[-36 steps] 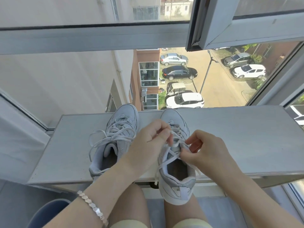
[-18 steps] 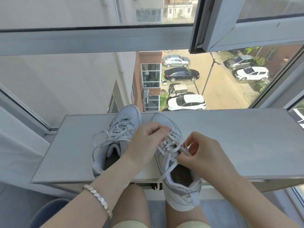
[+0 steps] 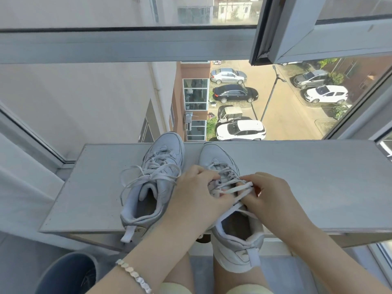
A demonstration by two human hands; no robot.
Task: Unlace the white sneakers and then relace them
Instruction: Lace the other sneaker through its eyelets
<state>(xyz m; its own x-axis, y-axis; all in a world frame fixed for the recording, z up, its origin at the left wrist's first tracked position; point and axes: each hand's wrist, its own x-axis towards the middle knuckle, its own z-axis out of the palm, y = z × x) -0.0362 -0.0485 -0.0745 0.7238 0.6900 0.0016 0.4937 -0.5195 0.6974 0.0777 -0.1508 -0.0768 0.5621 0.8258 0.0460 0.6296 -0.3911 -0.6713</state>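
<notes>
Head: right grip (image 3: 273,200) tight on lace (image 3: 234,189)

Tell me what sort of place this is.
Probably an upper-floor room, at the window: a wide ledge holding the white sneakers, an open window sash above, and parked cars in a yard far below.

The left sneaker (image 3: 161,166) and the right sneaker (image 3: 233,251) have smooth white uppers, leather-like, with a soft sheen. Their collars are lined in matt padded cloth. The laces (image 3: 235,189) are flat woven cloth, matt. The worktop (image 3: 307,187) is a pale grey painted board, matt and faintly scuffed. The window frame (image 3: 127,45) looks smooth and semi-matt; whether metal or plastic cannot be told. The bracelet (image 3: 133,274) is made of glossy, pearly little plates. The bin (image 3: 63,272) seems smooth dark plastic.
</notes>
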